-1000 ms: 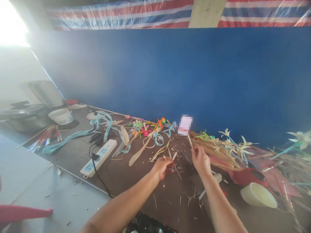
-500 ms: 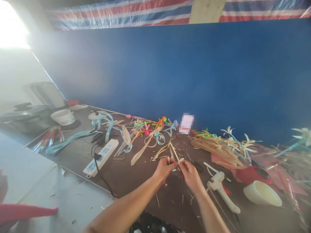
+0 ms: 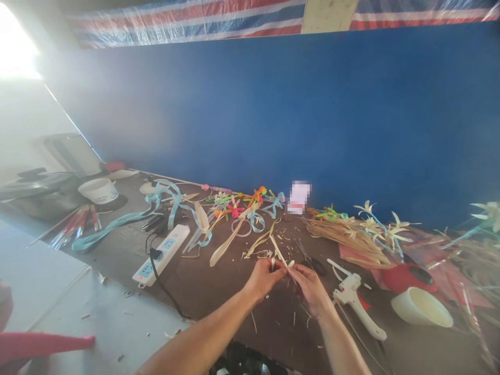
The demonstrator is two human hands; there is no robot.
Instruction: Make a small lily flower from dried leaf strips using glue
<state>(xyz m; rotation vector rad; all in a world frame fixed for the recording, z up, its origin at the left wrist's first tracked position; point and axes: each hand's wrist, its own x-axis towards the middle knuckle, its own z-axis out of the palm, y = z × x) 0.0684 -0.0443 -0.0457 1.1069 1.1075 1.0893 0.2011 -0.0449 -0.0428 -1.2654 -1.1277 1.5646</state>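
Over the dark tabletop, my left hand (image 3: 262, 281) and my right hand (image 3: 311, 286) meet with closed fingertips. Between them they pinch a pale, dry plant strip (image 3: 290, 264), its ends mostly covered by the fingers. Another pale curl (image 3: 273, 263) shows at my left fingers. A thin pale strip (image 3: 278, 249) runs away from the fingertips toward the back; I cannot tell whether it is joined to the held piece. Just beyond lies a greenish dry leaf (image 3: 261, 242) among small scraps. Dark scissors (image 3: 310, 259) rest behind my right hand.
To the right are a white glue gun (image 3: 357, 302), a white cup (image 3: 422, 307), a bundle of dry strips (image 3: 347, 237) and pale flowers (image 3: 396, 229). On the left lie a power strip (image 3: 164, 255) with its black cord and light-blue ribbon (image 3: 113, 227). A blue panel (image 3: 250, 114) stands behind.
My fingertips have shifted slightly while staying together, and the thin pale strip beyond them has changed its angle a little. A bluish bit under the fingers is no longer visible.
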